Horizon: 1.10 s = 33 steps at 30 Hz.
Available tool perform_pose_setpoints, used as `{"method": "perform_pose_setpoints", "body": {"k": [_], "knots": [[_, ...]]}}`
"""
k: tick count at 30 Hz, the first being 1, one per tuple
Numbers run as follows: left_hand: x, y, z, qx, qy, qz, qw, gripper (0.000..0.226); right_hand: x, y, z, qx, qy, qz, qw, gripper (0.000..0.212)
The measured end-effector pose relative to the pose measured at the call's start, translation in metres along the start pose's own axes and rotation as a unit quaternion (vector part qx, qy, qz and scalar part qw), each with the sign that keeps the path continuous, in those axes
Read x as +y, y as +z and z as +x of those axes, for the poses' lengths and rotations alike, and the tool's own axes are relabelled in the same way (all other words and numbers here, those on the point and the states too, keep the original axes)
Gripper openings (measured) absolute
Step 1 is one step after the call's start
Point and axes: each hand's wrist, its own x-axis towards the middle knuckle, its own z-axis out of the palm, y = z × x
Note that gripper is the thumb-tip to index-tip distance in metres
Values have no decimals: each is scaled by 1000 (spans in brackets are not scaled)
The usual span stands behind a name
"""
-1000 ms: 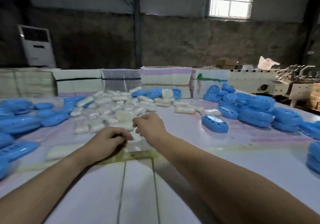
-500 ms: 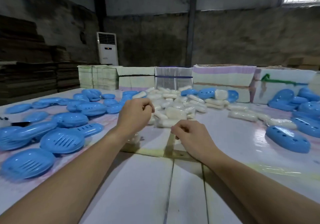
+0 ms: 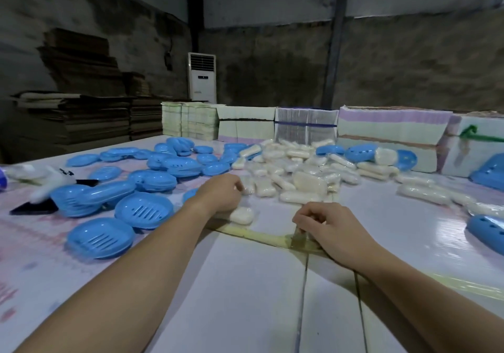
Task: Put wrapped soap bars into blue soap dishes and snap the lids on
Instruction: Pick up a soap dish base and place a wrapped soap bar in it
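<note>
Soap bar [image 3: 241, 215] beneath left hand [image 3: 220, 193]

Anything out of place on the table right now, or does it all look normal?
Mostly normal clutter. Odd ones: a dark flat object lies half under the blue soap dishes at far left, with something white and blurred beside it; neither is identifiable. One wrapped soap bar lies apart from the pile, beside the left hand.

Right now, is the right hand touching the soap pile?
Apart. The head view shows bare table between the right hand and the soap pile.
</note>
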Motion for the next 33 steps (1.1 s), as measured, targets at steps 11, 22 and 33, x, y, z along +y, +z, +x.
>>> {"method": "perform_pose_setpoints", "body": {"k": [11, 22, 33], "knots": [[-21, -4, 17, -89, -59, 58, 993, 57, 2, -1, 1, 10, 2, 1, 1000, 17], [-11, -2, 13, 68, 54, -100, 991, 68, 3, -4, 0, 29, 23, 43, 998, 15], [73, 10, -42, -35, 232, -417, 878, 51, 23, -20, 9, 236, 91, 106, 962, 19]]}}
